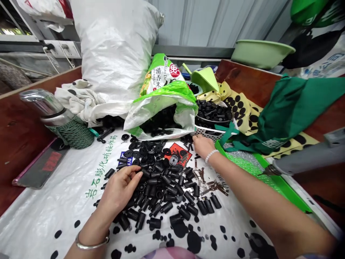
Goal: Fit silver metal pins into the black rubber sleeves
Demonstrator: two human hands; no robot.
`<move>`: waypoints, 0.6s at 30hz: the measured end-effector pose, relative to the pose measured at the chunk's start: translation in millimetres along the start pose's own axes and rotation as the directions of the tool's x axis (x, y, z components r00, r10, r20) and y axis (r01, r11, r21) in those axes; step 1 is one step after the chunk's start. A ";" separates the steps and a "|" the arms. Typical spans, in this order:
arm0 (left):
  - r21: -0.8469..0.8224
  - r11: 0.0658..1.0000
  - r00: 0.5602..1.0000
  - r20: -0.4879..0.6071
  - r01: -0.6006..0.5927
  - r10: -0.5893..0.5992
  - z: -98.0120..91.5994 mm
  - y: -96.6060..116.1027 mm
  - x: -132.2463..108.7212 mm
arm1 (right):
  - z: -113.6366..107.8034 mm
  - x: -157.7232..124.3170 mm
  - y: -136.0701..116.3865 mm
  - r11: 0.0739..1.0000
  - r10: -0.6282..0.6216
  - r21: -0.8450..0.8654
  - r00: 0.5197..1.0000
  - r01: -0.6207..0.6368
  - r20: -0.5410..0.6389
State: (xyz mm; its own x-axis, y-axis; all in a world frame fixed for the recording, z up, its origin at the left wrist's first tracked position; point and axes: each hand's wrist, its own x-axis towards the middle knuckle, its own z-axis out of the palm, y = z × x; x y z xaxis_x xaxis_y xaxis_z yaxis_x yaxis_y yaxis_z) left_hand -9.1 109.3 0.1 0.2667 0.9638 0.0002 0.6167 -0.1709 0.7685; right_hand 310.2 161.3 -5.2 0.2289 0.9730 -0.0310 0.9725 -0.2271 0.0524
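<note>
A pile of black plastic cylindrical parts (161, 183), each with a narrow knob at one end, is spread over the white woven sheet (70, 190). At the pile's left side, my left hand (121, 185) has its fingers curled and the thumb close to the index finger; whatever lies between the tips blends into the black parts. My right hand (203, 145) reaches to the pile's far right, its fingers bent down among small dark pieces and the tips partly hidden. Black ring-shaped discs (147, 153) lie between the hands. Small metal strips (215, 187) are scattered below my right hand.
Behind the pile, an open rice bag (161, 126) holds black parts. A white perforated basket (208, 133) with more stands right of it. A green tray (288, 192) and grey pointed tool (299, 162) are at right. A flask (64, 122) and phone (43, 163) sit left.
</note>
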 end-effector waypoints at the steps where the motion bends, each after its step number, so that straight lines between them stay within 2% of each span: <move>1: 0.000 1.000 1.000 -0.002 0.000 0.000 -0.6 -2.2 0.2 | 0.3 -1.2 0.8 1.000 0.002 -0.001 1.000 -0.002 -0.003; 6: -0.001 1.000 0.999 -0.044 -0.029 0.029 -4.5 -6.4 1.2 | -8.9 -22.6 9.5 0.997 0.033 0.068 0.998 -0.030 -0.045; 12: 0.082 0.992 0.986 -0.128 -0.098 0.108 -4.0 3.9 -0.7 | -12.0 -80.2 17.2 0.934 0.020 0.357 0.991 0.030 -0.136; 15: 0.119 0.978 0.980 -0.084 -0.171 0.181 0.8 20.0 1.9 | -4.7 -101.0 12.8 0.856 -0.004 0.509 0.987 0.087 -0.162; 18: 0.232 0.937 0.965 0.058 -0.261 0.255 10.3 49.7 15.9 | 3.2 -110.7 7.1 0.686 -0.018 0.715 0.985 0.137 -0.171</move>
State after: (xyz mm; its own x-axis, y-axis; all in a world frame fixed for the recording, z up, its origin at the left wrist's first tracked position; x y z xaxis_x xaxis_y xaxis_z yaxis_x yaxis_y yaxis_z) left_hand 33.4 114.1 31.8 0.4573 0.8750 0.1590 0.6801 -0.4592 0.5715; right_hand 291.9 51.9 -4.6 0.2001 0.9699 0.1391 0.7299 -0.0529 -0.6815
